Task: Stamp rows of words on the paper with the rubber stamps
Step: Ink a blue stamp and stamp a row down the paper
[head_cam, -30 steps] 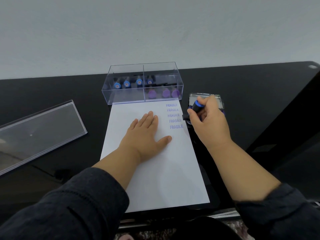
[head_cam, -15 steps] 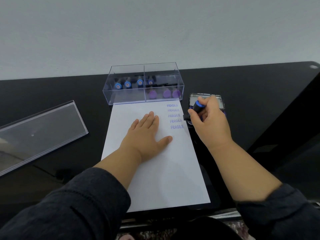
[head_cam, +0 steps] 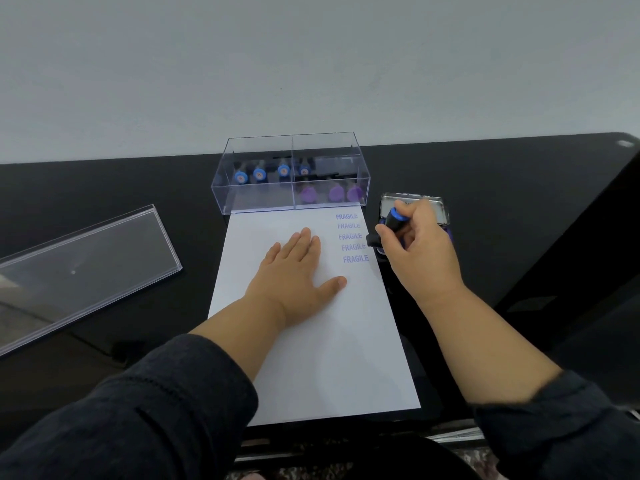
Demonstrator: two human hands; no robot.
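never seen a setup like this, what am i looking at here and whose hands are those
There is no machine here: this single view comes from a camera worn on a person's head, looking down at their own two bare hands. On the black table lies a white sheet of paper with five blue FRAGILE prints stacked near its top right corner. The left hand rests flat on the sheet. The right hand grips a black rubber stamp with a blue cap beside an open metal ink pad tin. Behind the paper, a clear plastic box holds more stamps; its clear lid lies left.
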